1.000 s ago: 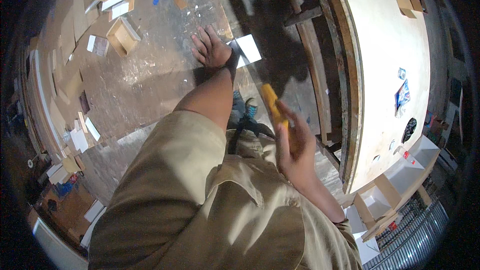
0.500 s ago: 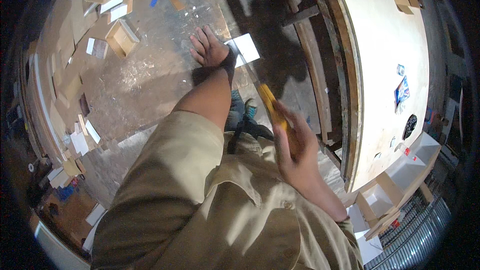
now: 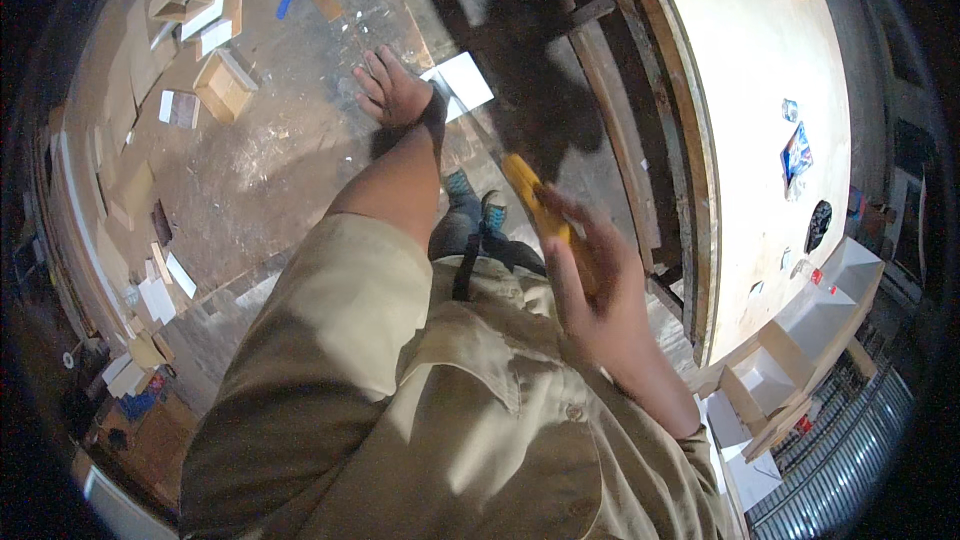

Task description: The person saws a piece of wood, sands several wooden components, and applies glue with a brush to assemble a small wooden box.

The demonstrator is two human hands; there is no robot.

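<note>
My left hand (image 3: 395,92) lies with its fingers spread on the brown work surface, its wrist beside a white flat panel (image 3: 468,83). This panel juts past the surface's right edge. In my right hand (image 3: 605,290), the fingers are wrapped round the yellow handle of what looks like a hand saw (image 3: 522,180). Its thin blade, seen nearly edge-on and blurred, points up and left to the panel's near edge. Whether the teeth touch the panel is too blurred to tell.
Open wooden boxes (image 3: 225,87) and offcuts lie across the brown work surface (image 3: 270,170). To the right stands a pale-topped table (image 3: 750,190) holding a blue packet (image 3: 796,153). A compartmented box (image 3: 770,377) sits at lower right. My shoes (image 3: 493,212) show below.
The whole view has shifted, so the surface and panel appear further left. My right hand and the saw have drawn slightly back from the panel. My left hand stays in place beside it.
</note>
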